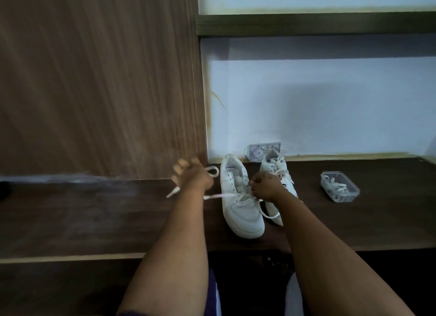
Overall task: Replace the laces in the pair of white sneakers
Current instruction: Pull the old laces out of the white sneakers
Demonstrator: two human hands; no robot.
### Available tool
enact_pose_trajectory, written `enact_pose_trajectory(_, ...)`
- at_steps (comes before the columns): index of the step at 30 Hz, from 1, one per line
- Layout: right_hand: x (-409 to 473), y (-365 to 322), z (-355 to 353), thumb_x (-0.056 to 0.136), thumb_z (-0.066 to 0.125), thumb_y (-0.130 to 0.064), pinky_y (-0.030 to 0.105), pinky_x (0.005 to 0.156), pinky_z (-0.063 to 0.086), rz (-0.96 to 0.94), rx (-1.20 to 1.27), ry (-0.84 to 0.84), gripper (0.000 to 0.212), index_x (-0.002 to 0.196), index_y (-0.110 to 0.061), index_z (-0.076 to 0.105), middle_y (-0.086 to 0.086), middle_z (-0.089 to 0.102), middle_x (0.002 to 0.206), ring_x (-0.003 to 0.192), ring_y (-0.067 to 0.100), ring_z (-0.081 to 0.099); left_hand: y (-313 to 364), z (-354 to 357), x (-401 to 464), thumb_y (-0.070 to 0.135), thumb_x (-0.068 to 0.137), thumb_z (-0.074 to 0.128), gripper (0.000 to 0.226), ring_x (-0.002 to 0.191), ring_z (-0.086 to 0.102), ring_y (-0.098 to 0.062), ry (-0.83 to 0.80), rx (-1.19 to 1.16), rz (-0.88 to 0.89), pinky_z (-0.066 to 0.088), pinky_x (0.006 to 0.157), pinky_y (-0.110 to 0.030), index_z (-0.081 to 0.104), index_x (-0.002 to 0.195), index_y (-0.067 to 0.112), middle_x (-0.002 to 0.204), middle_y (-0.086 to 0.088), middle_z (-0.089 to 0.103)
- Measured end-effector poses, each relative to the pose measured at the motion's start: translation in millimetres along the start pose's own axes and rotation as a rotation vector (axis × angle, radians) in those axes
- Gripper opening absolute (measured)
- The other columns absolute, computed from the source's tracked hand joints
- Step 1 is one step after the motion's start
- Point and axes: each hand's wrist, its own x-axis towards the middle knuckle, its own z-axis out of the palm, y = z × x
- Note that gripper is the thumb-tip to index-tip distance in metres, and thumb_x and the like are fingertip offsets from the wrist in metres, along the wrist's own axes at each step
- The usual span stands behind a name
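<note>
Two white sneakers stand side by side on a dark wooden shelf (pixel 94 221). The left sneaker (pixel 240 212) points its toe toward me and has most eyelets bare. A white lace (pixel 221 196) runs from its lower eyelets out to the left. My left hand (pixel 191 177) grips that lace, pulled left of the shoe, with a loop and the lace tip sticking out of the fist. My right hand (pixel 266 186) pinches the lace at the shoe's eyelets; another strand hangs below it. The right sneaker (pixel 278 167), partly hidden behind my right hand, is laced.
A clear plastic box (pixel 339 186) holding white laces sits on the shelf to the right. A small patterned card (pixel 259 150) leans on the pale wall behind the sneakers. A wood-grain panel (pixel 99 80) rises at the left. My knees show below the shelf edge.
</note>
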Motion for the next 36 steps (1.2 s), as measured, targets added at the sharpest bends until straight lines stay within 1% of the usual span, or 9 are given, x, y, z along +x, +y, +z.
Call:
enact_pose_trajectory(5, 2.1, -5.0, 8.1, 0.093, 0.050, -0.015, 0.034, 0.081, 0.048, -0.017, 0.099, 0.234, 0.020, 0.104, -0.006, 0.064, 0.015, 0.067, 0.103, 0.098, 0.031, 0.061, 34.3, 26.4, -13.2, 0.023, 0.088, 0.061, 0.016, 0.111, 0.058, -0.024, -0.161, -0.146, 0.349, 0.049, 0.089, -0.030, 0.069, 0.100, 0.031, 0.123, -0.001, 0.062)
enact_pose_trajectory(9, 5.0, -2.0, 6.9, 0.089, 0.049, -0.011, 0.050, 0.085, 0.052, 0.003, 0.239, 0.272, 0.019, 0.099, -0.007, 0.064, 0.017, 0.069, 0.097, 0.095, 0.034, 0.064, 47.2, 44.5, -21.8, 0.028, 0.085, 0.068, 0.022, 0.098, 0.065, -0.023, -0.268, -0.028, 0.434, 0.044, 0.068, -0.027, 0.070, 0.105, 0.019, 0.101, -0.002, 0.068)
enact_pose_trajectory(16, -0.7, 8.2, 9.7, 0.081, 0.073, -0.035, 0.031, 0.072, 0.052, -0.070, 0.023, 0.223, 0.028, 0.086, -0.008, 0.073, 0.007, 0.071, 0.084, 0.080, 0.021, 0.066, 56.5, 52.7, -22.7, 0.018, 0.094, 0.048, 0.027, 0.104, 0.060, -0.022, -0.281, 0.152, 0.471, 0.041, 0.100, -0.035, 0.061, 0.114, 0.006, 0.113, -0.011, 0.066)
enact_pose_trajectory(21, 0.7, 5.5, 9.6, 0.080, 0.070, -0.041, 0.029, 0.067, 0.051, -0.047, -0.008, 0.208, 0.027, 0.079, -0.015, 0.072, 0.002, 0.070, 0.076, 0.074, 0.016, 0.063, 50.2, 49.8, -17.4, 0.010, 0.095, 0.047, 0.026, 0.088, 0.063, -0.027, -0.471, -0.194, 0.352, 0.049, 0.079, -0.034, 0.061, 0.114, -0.003, 0.097, -0.015, 0.065)
enact_pose_trajectory(23, 1.0, 2.2, 8.6, 0.081, 0.066, -0.035, 0.026, 0.059, 0.044, -0.069, -0.049, 0.204, 0.024, 0.072, -0.013, 0.067, 0.003, 0.066, 0.071, 0.070, 0.018, 0.061, 43.7, 42.7, -16.9, 0.004, 0.094, 0.046, 0.015, 0.061, 0.053, -0.017, -0.611, -0.533, 0.168, 0.043, 0.058, -0.026, 0.061, 0.096, 0.001, 0.073, -0.008, 0.056)
enact_pose_trajectory(26, 2.0, 4.1, 6.4, 0.083, 0.063, -0.029, 0.026, 0.060, 0.039, -0.055, -0.067, 0.179, 0.023, 0.064, -0.021, 0.054, 0.003, 0.060, 0.069, 0.070, 0.021, 0.058, 29.4, 28.5, -15.7, 0.005, 0.090, 0.041, 0.026, 0.052, 0.037, -0.011, -0.735, -0.821, -0.165, 0.029, 0.046, -0.019, 0.051, 0.066, 0.011, 0.057, -0.002, 0.049)
enact_pose_trajectory(30, 2.4, 6.5, 6.4, 0.084, 0.064, -0.019, 0.020, 0.059, 0.045, -0.097, 0.026, 0.158, 0.012, 0.075, -0.016, 0.071, 0.003, 0.070, 0.078, 0.069, 0.013, 0.062, 14.4, 24.7, -4.9, 0.019, 0.087, 0.042, 0.025, 0.053, 0.044, -0.015, -0.545, -0.730, -0.218, 0.035, 0.050, -0.022, 0.060, 0.071, 0.010, 0.063, -0.003, 0.054)
enact_pose_trajectory(33, 2.4, 3.1, 9.8, 0.084, 0.064, -0.017, 0.021, 0.061, 0.040, -0.138, -0.001, 0.165, 0.012, 0.085, -0.012, 0.075, 0.004, 0.071, 0.083, 0.070, 0.013, 0.058, 14.6, 29.9, 2.3, 0.038, 0.080, 0.052, 0.037, 0.084, 0.064, -0.021, -0.284, -0.421, 0.038, 0.048, 0.073, -0.026, 0.072, 0.095, 0.011, 0.097, -0.005, 0.071)
enact_pose_trajectory(36, 4.7, 3.7, 11.4, 0.083, 0.063, -0.017, 0.019, 0.056, 0.036, -0.135, 0.003, 0.166, 0.011, 0.083, -0.014, 0.074, 0.003, 0.069, 0.081, 0.069, 0.011, 0.055, 24.5, 35.9, -2.4, 0.035, 0.084, 0.066, 0.017, 0.096, 0.062, -0.020, -0.191, -0.249, 0.343, 0.050, 0.080, -0.026, 0.076, 0.094, 0.025, 0.111, -0.001, 0.067)
